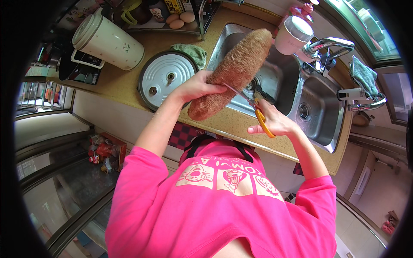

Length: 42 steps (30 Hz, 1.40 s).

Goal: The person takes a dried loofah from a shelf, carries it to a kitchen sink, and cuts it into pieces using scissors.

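Observation:
A long, brown, fibrous dried loofah (242, 59) is held slantwise over the counter edge and the sink. My left hand (198, 85) grips it near its lower end, the thumb lying across the front. My right hand (274, 117) holds scissors (264, 124) with orange handles, its fingers around the grips and the thumb apart. Their blades point up and left, with the tips against the loofah's side close to my left thumb. Whether the blades are parted is hard to tell. Beyond my right fingers, a dark object (265, 94) lies in the larger sink basin (284, 82).
Left of the loofah, a round metal pot lid (161, 72) lies near a green cloth (193, 53). A white lidded jug (111, 42) stands farther left. Several eggs (180, 20) sit on a rack. A chrome faucet (334, 43) rises behind the smaller basin (317, 113).

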Available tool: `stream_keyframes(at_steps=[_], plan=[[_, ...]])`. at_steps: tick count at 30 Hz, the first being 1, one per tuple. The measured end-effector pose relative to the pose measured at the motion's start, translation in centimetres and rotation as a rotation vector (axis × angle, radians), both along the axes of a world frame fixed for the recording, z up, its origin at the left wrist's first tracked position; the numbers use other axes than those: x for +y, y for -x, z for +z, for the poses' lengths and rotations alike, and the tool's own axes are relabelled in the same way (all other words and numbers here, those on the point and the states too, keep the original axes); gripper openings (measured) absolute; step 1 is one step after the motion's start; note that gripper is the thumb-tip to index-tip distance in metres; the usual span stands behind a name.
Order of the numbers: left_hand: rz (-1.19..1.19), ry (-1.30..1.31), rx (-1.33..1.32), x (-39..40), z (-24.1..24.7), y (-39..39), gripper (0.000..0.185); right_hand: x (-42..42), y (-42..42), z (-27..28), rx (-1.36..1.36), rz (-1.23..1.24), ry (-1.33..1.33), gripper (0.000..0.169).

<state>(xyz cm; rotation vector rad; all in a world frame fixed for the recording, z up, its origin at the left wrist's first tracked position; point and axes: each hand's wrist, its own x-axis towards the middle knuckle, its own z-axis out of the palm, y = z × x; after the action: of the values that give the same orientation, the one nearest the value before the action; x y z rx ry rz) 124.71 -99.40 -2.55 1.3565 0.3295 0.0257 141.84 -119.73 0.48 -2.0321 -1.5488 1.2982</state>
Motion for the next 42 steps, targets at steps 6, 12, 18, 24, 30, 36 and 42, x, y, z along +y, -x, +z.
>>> stream_keyframes(at_steps=[6, 12, 18, 24, 30, 36, 42], plan=[[-0.055, 0.008, 0.124, -0.1, -0.2, -0.2, 0.036, -0.6, 0.3, -2.8, 0.134, -0.123, -0.054, 0.081], [-0.095, -0.02, 0.237, 0.7, -0.8, -1.0, 0.046, -0.4, 1.4, -3.9, 0.163, -0.289, 0.025, 0.059], [-0.083, -0.028, 0.29, 1.1, -0.7, -2.4, 0.048, -0.2, 1.4, -4.5, 0.198, -0.385, 0.104, 0.056], [0.089, -0.449, 0.291, 0.2, -0.4, -2.4, 0.047, -0.6, 0.7, -5.6, 0.223, -0.46, 0.112, 0.054], [0.071, -0.415, 0.067, 0.1, -2.8, -1.9, 0.032, -0.4, 1.1, -5.1, 0.13, -0.372, 0.099, 0.055], [-0.067, -0.272, 0.114, -0.5, -3.2, -1.7, 0.031, -0.3, 1.7, -5.7, 0.163, -0.321, 0.016, 0.066], [-0.08, -0.265, 0.14, -0.2, -3.8, -1.5, 0.033, 0.0, 1.7, -5.1, 0.144, -0.28, 0.105, 0.063]])
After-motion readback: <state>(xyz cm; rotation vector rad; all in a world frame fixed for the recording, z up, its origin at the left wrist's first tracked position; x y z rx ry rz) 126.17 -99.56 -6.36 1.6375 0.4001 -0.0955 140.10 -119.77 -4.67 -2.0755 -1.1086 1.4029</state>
